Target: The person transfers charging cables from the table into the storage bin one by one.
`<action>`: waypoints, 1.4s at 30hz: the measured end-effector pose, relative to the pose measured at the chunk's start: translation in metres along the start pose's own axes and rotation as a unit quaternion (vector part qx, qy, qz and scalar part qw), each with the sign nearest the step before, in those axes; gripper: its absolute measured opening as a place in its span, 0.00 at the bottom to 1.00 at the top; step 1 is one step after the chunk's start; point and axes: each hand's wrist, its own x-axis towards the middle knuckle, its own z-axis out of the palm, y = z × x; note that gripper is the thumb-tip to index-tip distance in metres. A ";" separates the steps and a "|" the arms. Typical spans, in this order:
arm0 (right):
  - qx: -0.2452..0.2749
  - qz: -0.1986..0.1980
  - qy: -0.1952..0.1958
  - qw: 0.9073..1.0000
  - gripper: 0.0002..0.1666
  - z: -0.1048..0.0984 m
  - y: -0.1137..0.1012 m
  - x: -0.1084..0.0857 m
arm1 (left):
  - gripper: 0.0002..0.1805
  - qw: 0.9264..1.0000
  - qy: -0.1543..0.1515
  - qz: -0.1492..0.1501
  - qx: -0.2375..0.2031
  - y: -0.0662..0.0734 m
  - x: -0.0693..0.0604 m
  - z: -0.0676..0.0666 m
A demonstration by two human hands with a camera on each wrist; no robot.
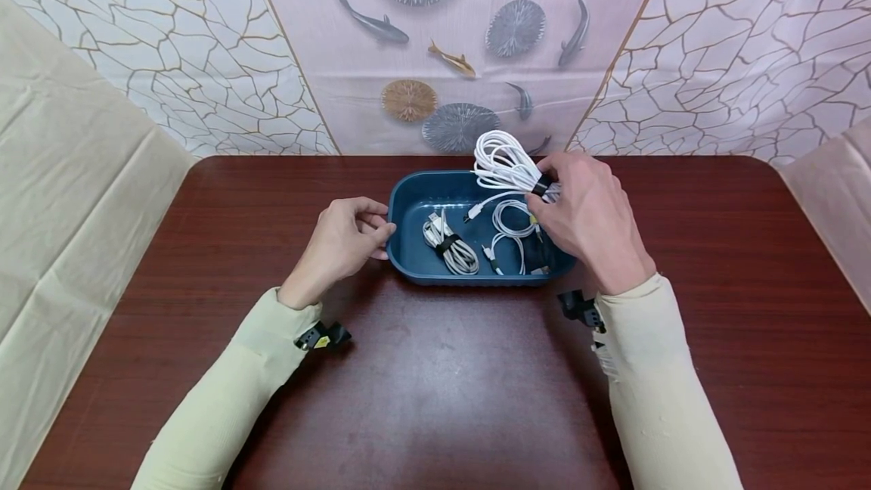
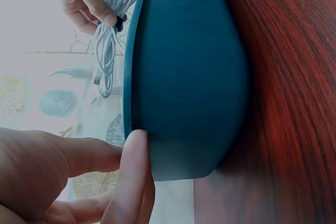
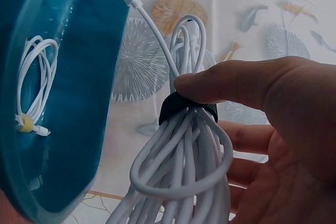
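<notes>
A blue oblong bin point(image 1: 435, 280) stands on the table. My left hand point(image 1: 347, 237) is at its left end, pinching the rim between thumb and fingers; the left wrist view shows a fingertip point(image 2: 135, 145) against the outer wall. Over the bin's right end, my right hand point(image 1: 588, 214) grips a thick coiled white cable point(image 1: 503, 161) by its black strap point(image 3: 181, 106). One loose connector point(image 1: 475, 212) of that cable hangs over the bin. A coiled cable with a black tie point(image 1: 452, 246) lies in the bin's left part. Thinner white cable point(image 1: 510, 221) lies to the right, partly hidden.
The dark reddish-brown table point(image 1: 435, 384) extends on all sides of the bin. Behind it hangs a patterned cloth point(image 1: 449, 44) with fish and round leaf shapes. Plain beige cloth point(image 1: 68, 210) borders the left side. A small black camera point(image 1: 323, 336) is strapped at the left wrist.
</notes>
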 end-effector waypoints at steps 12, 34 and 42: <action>-0.004 0.002 -0.013 1.000 0.21 0.007 -0.005 0.000 | 0.17 1.000 0.002 0.002 0.002 0.000 0.000 0.000; -0.014 -0.005 -0.033 0.999 0.20 0.020 -0.013 0.003 | 0.17 1.000 0.003 0.001 0.007 0.001 0.000 0.000; -0.016 -0.016 -0.027 0.999 0.20 0.026 -0.015 0.003 | 0.18 1.000 0.004 0.004 0.009 0.001 -0.001 0.000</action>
